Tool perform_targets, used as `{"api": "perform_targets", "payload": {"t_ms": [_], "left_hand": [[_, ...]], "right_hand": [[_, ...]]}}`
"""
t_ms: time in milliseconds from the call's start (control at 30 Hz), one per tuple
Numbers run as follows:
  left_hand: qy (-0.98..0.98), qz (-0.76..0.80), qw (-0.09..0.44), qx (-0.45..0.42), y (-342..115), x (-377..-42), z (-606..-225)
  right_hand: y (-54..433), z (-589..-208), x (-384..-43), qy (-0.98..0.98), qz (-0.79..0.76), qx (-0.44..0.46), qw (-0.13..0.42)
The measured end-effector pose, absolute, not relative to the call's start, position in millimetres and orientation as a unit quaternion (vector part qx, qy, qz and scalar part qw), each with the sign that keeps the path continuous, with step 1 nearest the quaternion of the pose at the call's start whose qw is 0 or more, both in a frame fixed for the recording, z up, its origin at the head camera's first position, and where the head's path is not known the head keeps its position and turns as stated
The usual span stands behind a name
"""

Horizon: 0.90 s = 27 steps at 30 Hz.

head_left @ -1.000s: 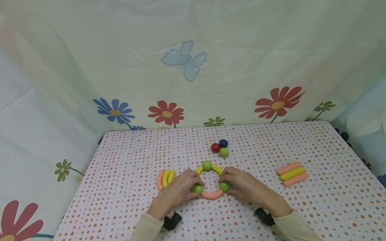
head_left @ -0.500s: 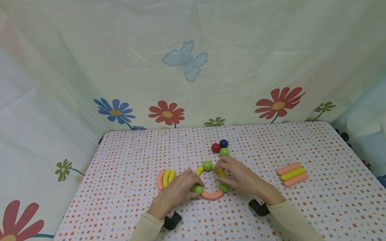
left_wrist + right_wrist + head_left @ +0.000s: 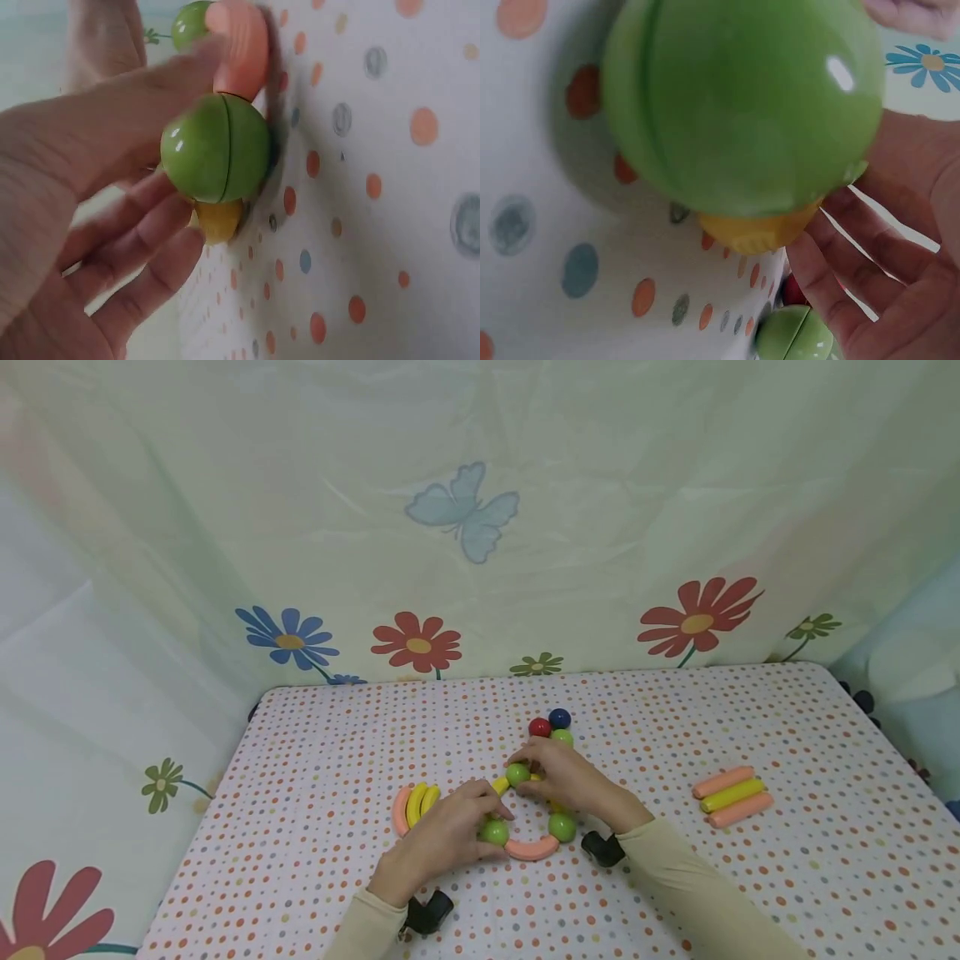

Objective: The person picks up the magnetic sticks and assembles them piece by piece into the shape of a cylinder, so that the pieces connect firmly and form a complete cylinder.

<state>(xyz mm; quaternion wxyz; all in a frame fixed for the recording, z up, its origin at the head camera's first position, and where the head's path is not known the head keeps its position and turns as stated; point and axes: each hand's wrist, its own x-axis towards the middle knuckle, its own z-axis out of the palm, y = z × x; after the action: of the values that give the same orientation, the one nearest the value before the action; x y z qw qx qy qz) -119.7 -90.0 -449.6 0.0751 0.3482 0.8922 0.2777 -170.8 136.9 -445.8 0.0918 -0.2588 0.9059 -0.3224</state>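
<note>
A ring of curved rods joined by green balls lies on the table. Its pink curved rod is at the near side, and yellow curved rods run up to the far green ball. My left hand holds the left green ball between thumb and fingers. At the top of the ring, my right hand has thumb and fingers about the far green ball. The right green ball sits untouched and looms large in the right wrist view. The right yellow rod is partly hidden by the right hand.
Loose red, blue and green balls lie just beyond the right hand. Left of the ring are a curved pink rod and two yellow ones. Straight pink and yellow rods lie at right.
My right hand has left the right green ball and moved up along the yellow rod to the far green ball. My left hand stays at the left ball.
</note>
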Motion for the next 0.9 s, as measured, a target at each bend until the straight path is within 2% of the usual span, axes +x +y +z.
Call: {"api": "perform_targets", "payload": {"t_ms": [100,333,667,900], "left_hand": [[0.891,0.341,0.078,0.289,-88.3,-122.3,-452.2],[0.897,0.401,0.038,0.180,-79.2,-131.9,-459.4],[0.894,0.423,0.071,0.132,-73.4,-137.9,-458.5],[0.890,0.434,0.084,0.114,-73.1,-139.4,-460.8]], "right_hand": [[134.3,-444.7,-169.1,0.910,-0.320,-0.252,0.081],[129.9,-444.6,-167.3,0.921,-0.307,-0.230,0.068],[130.3,-450.8,-163.9,0.925,-0.297,-0.237,0.026],[145.4,-446.4,-161.7,0.897,-0.369,-0.243,0.040]]}}
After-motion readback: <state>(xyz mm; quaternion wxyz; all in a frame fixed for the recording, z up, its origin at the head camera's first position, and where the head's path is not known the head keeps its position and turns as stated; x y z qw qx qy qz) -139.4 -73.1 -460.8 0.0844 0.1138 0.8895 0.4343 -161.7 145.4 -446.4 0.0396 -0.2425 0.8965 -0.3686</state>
